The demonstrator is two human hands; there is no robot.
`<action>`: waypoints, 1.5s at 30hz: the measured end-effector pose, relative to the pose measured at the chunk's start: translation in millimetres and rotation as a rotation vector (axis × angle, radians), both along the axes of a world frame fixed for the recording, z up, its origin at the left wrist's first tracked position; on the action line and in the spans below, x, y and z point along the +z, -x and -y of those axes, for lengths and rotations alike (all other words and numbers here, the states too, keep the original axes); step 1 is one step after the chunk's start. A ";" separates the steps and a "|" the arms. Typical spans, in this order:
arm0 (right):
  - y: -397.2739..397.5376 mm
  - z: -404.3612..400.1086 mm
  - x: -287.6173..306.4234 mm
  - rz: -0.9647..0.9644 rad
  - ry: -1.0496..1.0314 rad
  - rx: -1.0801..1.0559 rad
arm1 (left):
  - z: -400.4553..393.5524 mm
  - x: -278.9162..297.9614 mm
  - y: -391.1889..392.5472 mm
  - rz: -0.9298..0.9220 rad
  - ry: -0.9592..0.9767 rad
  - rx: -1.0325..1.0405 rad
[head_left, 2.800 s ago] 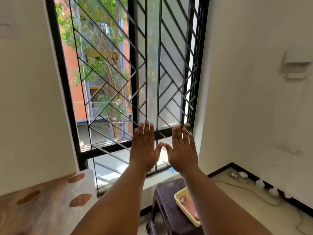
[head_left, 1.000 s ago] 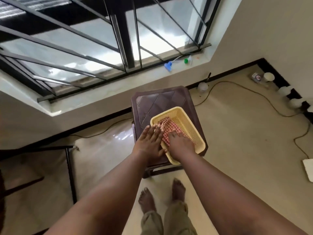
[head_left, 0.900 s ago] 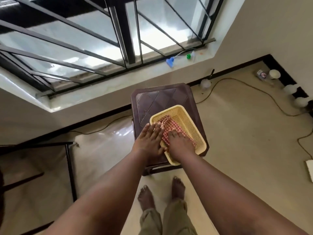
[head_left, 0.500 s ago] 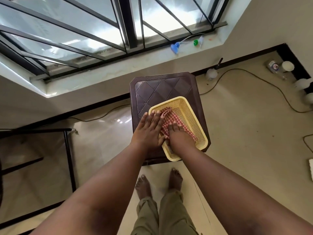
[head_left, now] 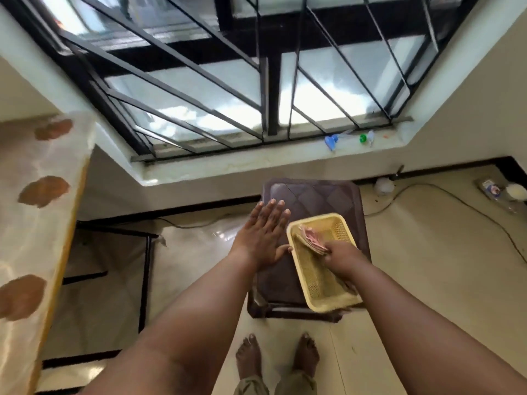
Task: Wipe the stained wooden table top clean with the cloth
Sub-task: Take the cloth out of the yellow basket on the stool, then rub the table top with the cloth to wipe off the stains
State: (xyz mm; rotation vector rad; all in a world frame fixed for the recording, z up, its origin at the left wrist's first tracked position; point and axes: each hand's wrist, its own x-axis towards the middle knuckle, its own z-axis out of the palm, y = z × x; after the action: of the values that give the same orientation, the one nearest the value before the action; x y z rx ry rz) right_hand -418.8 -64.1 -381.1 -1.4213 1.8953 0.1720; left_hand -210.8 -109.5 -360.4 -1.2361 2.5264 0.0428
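Note:
A red-checked cloth is bunched up inside a yellow plastic basket that stands on a dark brown stool. My right hand reaches into the basket and grips the cloth. My left hand is spread flat with straight fingers just left of the basket, over the stool's left edge. The wooden table top runs along the left side, pale and glossy, with three brown stains.
A barred window and its sill lie ahead. Black table legs stand left of the stool. A cable, bulbs and a bottle lie on the floor at right. My bare feet stand before the stool.
My right hand has closed on the cloth and gathered it into a bunch. My left hand has slid off the basket to the left. The view has swung left, bringing the stained table in.

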 end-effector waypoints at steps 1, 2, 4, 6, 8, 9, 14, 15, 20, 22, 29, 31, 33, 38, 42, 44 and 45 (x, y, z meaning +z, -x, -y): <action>-4.3 11.0 19.5 -0.012 -0.033 0.039 | 2.3 17.3 -12.1 -0.012 0.048 0.036; -5.4 17.3 31.0 -0.057 -0.089 0.086 | 4.1 30.1 -16.6 -0.009 0.067 0.048; -14.9 38.3 60.8 -0.171 -0.198 0.236 | 11.6 58.2 -29.7 -0.037 0.096 0.091; -34.5 57.6 92.3 -0.234 -0.259 0.341 | 11.1 86.7 -47.0 -0.070 0.134 0.166; -62.3 76.5 118.7 -0.273 -0.266 0.477 | 6.1 112.8 -67.1 -0.106 0.162 0.244; -76.7 83.8 129.4 -0.262 -0.222 0.534 | 2.9 122.2 -76.3 -0.122 0.183 0.268; -190.8 87.9 181.0 -0.064 0.055 0.773 | -44.3 153.1 -146.4 -0.131 0.321 0.490; -216.7 78.6 189.7 -0.027 0.120 0.829 | -58.6 154.7 -162.7 -0.133 0.330 0.549; -310.1 -1.2 205.8 0.283 0.289 0.939 | -149.7 149.9 -239.7 -0.158 0.354 0.822; -334.6 -32.9 204.2 0.372 0.261 0.968 | -190.9 145.3 -270.2 -0.163 0.344 0.944; -410.2 -114.5 196.3 0.564 0.337 0.888 | -316.1 120.9 -368.7 -0.058 0.296 1.259; -433.6 -137.5 188.2 0.564 0.419 0.965 | -345.7 110.1 -394.7 -0.036 0.242 1.284; -453.3 -161.4 174.4 0.591 0.450 1.011 | -370.2 100.9 -412.6 -0.054 0.237 1.312; -486.6 -206.1 127.5 0.420 0.447 1.240 | -396.8 85.2 -433.9 -0.094 0.218 1.258; -485.0 -211.9 100.3 0.360 0.400 1.410 | -396.9 67.0 -443.5 -0.157 0.189 1.230; -469.9 -200.7 100.0 0.396 0.469 1.519 | -390.4 62.3 -441.6 -0.161 0.182 1.205; -460.1 -192.5 99.1 0.422 0.496 1.557 | -387.0 61.1 -439.7 -0.193 0.166 1.201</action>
State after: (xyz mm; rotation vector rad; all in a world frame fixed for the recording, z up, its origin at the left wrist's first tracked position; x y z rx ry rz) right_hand 41.3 128.4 -282.0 -2.6946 0.1496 0.0999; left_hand 229.0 277.5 -299.4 -2.6981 1.5473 0.2333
